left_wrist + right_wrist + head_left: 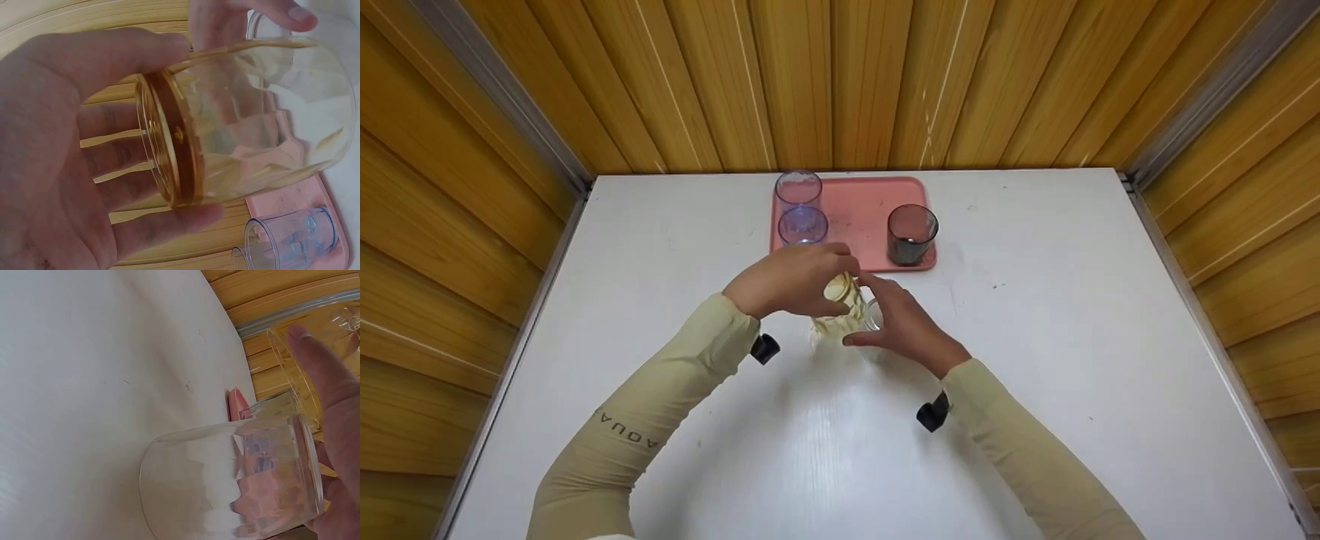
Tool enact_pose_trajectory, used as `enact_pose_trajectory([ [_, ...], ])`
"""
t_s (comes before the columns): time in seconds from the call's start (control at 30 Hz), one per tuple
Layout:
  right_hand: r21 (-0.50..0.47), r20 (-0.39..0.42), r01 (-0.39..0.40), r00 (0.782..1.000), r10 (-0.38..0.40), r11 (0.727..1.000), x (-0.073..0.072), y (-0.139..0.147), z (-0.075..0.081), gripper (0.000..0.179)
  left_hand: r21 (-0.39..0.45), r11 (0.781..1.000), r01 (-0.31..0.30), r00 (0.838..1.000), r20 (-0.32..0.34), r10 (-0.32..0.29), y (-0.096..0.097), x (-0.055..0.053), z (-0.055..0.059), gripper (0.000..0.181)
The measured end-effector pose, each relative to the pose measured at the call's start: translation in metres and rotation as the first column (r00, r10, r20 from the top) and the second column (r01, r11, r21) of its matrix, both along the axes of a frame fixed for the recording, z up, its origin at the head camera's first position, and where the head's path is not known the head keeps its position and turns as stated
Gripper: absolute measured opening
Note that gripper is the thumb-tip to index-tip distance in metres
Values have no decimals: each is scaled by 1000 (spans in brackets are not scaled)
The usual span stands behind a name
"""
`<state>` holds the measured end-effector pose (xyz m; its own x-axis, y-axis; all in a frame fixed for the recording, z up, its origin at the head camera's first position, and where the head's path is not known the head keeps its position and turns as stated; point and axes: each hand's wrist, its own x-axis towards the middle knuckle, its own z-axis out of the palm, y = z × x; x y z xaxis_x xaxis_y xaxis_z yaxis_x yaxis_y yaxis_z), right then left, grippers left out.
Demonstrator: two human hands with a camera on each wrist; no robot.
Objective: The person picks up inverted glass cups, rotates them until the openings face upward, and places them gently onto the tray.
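My left hand (799, 281) grips a clear yellow cup (264, 112) around its thick amber end, which faces up toward the palm. The thumb lies along one side and the fingers wrap the other. Beside it, a colourless clear cup (225, 484) stands on the white table. My right hand (907, 326) is spread around the top of this clear cup, with the thumb (318, 360) apart from it. Some of its fingers are hidden behind the cup, so any contact there is unclear.
Behind the hands, a pink tray (855, 225) lies on the white table (1035, 300). Two bluish cups (802, 225) stand at its left side, and a dark grey cup (911, 236) at its right front corner. Wood-patterned panels (870, 82) enclose the table.
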<state>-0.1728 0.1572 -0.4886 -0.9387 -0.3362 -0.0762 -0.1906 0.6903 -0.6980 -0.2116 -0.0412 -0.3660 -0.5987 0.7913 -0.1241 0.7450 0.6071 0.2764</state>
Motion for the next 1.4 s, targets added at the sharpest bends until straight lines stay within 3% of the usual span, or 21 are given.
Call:
enact_pose_trajectory([
  [0.4,-46,10,2,1000,-2,999,1,1,3,95,84,996,24,1000,8,-25,-4,1,3,42],
  [0.87,-134,-86,4,996,-16,991,0,10,9,89,106,994,4,1000,23,-6,-7,0,0,51],
  [1.23,-92,-113,-29,993,18,995,-2,24,15,86,108,994,7,999,35,-11,-7,1,-3,61],
  [1.4,-98,-107,-32,994,22,995,-3,28,19,85,120,992,25,1000,5,-26,-8,1,-6,68],
])
